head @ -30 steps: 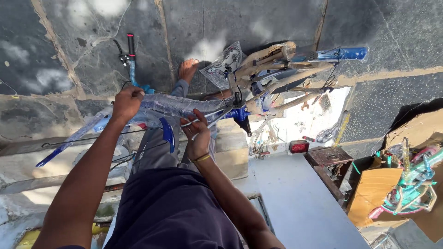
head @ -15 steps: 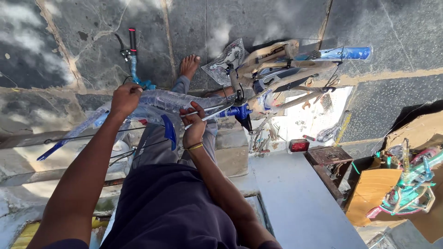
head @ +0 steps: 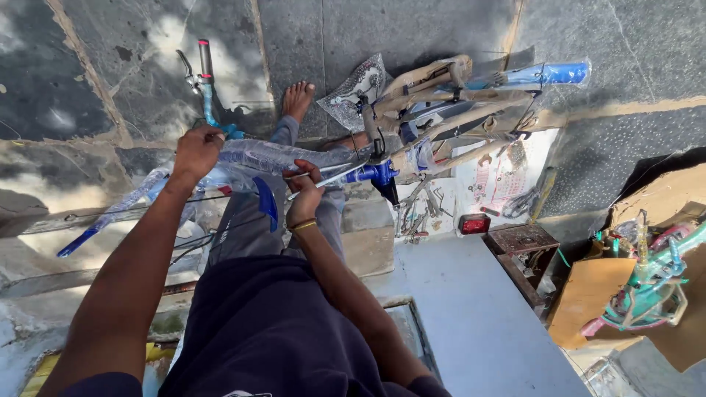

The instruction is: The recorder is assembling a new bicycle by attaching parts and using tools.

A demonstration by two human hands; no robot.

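Since half a second ago the right hand [head: 303,197] has slid a little nearer along the frame while the left hand [head: 195,151] has stayed put. Both are clenched on the blue plastic-wrapped bicycle frame [head: 272,158], which lies across the person's lap: the left grips near the blue handlebar stem [head: 206,84], seemingly to steady it, the right pinches a thin silver rod [head: 334,176]. Beyond lie the person's bare foot [head: 298,99], scattered metal tools [head: 415,213] and a small red reflector [head: 474,223].

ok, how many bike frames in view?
2. A blue wrapped frame across the person's lap, held by left hand and right hand; a teal frame at right. Others may be hidden.
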